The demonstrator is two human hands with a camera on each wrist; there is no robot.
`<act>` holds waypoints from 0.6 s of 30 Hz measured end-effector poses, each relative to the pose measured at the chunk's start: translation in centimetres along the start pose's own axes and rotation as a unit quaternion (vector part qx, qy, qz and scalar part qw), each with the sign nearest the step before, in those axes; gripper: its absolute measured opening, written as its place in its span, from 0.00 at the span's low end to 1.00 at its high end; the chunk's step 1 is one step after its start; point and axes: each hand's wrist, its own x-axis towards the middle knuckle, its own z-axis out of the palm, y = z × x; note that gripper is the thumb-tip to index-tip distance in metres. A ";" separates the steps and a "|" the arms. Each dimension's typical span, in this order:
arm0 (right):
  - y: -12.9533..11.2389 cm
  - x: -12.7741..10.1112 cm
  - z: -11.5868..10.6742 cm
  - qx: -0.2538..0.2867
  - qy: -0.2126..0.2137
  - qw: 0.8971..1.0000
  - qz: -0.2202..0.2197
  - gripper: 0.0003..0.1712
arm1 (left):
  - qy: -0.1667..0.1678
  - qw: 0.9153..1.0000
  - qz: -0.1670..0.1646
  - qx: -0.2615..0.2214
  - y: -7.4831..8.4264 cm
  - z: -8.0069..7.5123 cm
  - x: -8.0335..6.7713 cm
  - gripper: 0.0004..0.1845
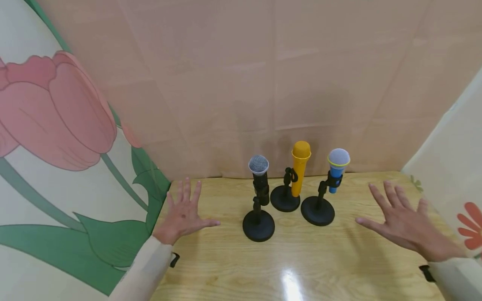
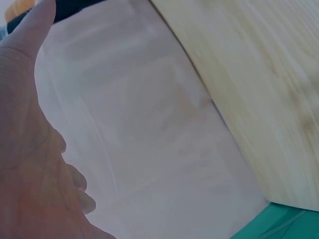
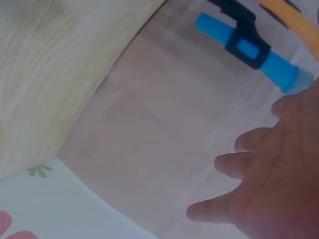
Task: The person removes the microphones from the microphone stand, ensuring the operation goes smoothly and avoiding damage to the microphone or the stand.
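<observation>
Three toy microphones stand in black desk stands on a wooden table (image 1: 293,267). The black microphone (image 1: 260,177) with a silver mesh head is nearest and leftmost. Behind it stands the orange microphone (image 1: 300,172), and to its right the blue microphone (image 1: 336,169) with a grey head; its blue body (image 3: 249,50) shows in the right wrist view. My left hand (image 1: 184,213) hovers open, fingers spread, left of the stands. My right hand (image 1: 404,223) is open with spread fingers right of them. Neither hand touches anything.
A pink cloth backdrop (image 1: 263,83) hangs behind the table. A tulip-printed sheet (image 1: 56,146) closes the left side and a white flowered one (image 1: 463,167) the right. Round black bases (image 1: 258,225) sit close together mid-table.
</observation>
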 end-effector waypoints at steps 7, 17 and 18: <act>-1.6 0.8 -0.2 0.007 -0.007 1.000 -0.013 0.60 | -0.005 1.000 0.008 0.000 1.2 0.2 0.3 0.71; -4.0 1.7 -0.3 0.019 -0.003 0.999 -0.038 0.60 | -0.017 1.000 0.016 -0.001 2.6 0.4 0.8 0.71; -4.3 1.8 -0.4 0.022 -0.005 0.999 -0.040 0.60 | -0.019 1.000 0.017 0.001 2.8 0.5 0.8 0.71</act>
